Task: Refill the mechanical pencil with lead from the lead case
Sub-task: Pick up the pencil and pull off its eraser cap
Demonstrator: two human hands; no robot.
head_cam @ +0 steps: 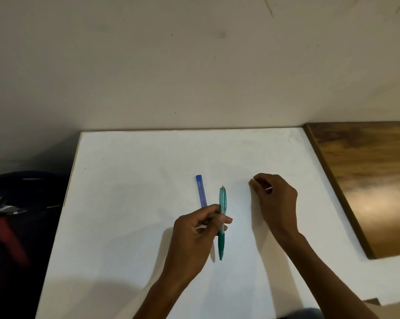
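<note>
A green translucent mechanical pencil (222,217) is held upright and slightly above the white table (125,203), pinched at mid-barrel by my left hand (194,238). Its dark green grip end points toward me. The blue lead case (200,191) lies flat on the table just left of the pencil's far end, partly hidden behind my left fingers. My right hand (274,199) rests on the table to the right of the pencil, fingers curled and fingertips pinched together. A small pale speck shows among those fingers; I cannot tell what it is.
A wooden board (366,185) lies along the table's right side. A dark bag (21,226) with a red object sits off the table's left edge. A plain wall rises behind the table.
</note>
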